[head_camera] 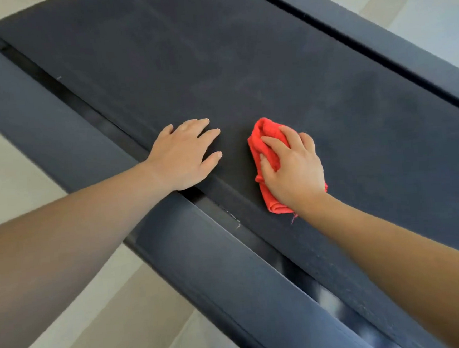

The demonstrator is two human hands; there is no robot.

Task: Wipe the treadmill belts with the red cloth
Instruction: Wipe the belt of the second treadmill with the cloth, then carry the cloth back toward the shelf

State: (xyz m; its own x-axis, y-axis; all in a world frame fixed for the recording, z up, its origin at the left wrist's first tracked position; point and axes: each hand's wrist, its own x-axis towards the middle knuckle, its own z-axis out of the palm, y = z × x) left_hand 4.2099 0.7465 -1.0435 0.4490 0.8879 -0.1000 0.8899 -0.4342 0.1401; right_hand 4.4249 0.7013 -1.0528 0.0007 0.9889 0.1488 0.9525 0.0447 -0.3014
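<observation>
- Head view: the right grip (293,166) is pressing the bunched red cloth (264,141) onto the treadmill belt (241,63), fingers curling over it, likely so that it is rubbing firmly.
- The left grip (185,155) is lying spread flat on the belt's edge by the side rail (39,106), near the cloth, probably bracing the person's lean.
- No container is showing.

Scene is lit evenly by soft, diffuse light; no hard shadows are cast. Matte black treadmill belt (241,63) is rendered dark w/ faint grey smudges. A pale sheen is seen on dark grey plastic side rail (39,106). Crumpled red cloth (263,132) is oversaturated, folds partly lost. Pale tiled floor (430,12) & frame corners are blurred; straight lines are bent slightly at edges.
</observation>
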